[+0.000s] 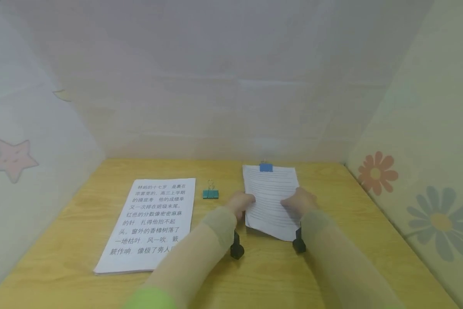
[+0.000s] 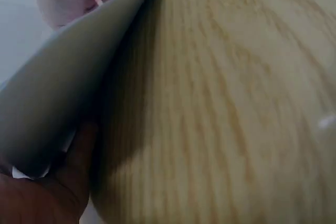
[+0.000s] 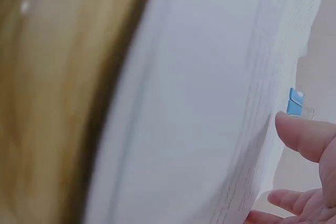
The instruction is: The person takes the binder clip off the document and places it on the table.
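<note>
A stack of printed paper point(image 1: 271, 201) with a blue binder clip point(image 1: 266, 168) on its far edge is held between both hands, its near edge lifted off the table. My left hand point(image 1: 240, 204) grips the left edge; in the left wrist view a finger point(image 2: 83, 142) reaches under the sheets. On the right edge, my right hand point(image 1: 301, 201) pinches the stack, thumb on top. The right wrist view shows that hand point(image 3: 310, 169) at the side of the bowed pages, with the blue clip beyond the thumb.
A second stack of paper point(image 1: 150, 219), printed in large Chinese characters, lies flat on the left of the wooden table point(image 1: 262, 283). Between the two stacks is a teal binder clip point(image 1: 210, 194). Pale cloth walls point(image 1: 223, 107) enclose the table's back and sides.
</note>
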The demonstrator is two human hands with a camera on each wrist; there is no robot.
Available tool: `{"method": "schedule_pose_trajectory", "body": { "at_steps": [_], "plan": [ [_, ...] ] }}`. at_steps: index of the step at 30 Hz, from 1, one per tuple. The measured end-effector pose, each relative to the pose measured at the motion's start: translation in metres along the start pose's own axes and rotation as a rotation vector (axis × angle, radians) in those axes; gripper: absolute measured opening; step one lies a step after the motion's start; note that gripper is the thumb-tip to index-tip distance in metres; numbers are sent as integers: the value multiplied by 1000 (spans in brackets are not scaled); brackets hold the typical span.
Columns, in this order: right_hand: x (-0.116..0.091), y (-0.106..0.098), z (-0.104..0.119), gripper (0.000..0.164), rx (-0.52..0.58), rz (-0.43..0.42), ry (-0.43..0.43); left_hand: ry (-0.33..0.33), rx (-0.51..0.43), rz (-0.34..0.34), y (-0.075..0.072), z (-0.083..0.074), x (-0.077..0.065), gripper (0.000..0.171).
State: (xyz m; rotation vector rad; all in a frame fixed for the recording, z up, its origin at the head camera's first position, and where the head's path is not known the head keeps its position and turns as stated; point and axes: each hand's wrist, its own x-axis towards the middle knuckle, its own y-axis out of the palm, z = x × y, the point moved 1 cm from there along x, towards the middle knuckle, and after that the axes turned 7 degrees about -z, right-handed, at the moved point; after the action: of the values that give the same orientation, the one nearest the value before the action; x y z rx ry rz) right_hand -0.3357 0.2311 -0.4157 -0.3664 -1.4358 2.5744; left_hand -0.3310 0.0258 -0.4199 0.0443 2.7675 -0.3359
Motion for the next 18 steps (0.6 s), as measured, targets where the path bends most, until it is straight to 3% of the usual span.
{"method": "schedule_pose_trajectory", "body": {
  "at_steps": [7,11,18],
  "plan": [
    [1,3,2,78,120,23,23,6,-197,86,4,8,6,39],
    [1,1,-1,72,208,47,77,27,-241,108,2,16,7,42],
    [4,-8,-1,80,291,70,71,-6,-330,154,-7,20,1,36]
  ]
}}
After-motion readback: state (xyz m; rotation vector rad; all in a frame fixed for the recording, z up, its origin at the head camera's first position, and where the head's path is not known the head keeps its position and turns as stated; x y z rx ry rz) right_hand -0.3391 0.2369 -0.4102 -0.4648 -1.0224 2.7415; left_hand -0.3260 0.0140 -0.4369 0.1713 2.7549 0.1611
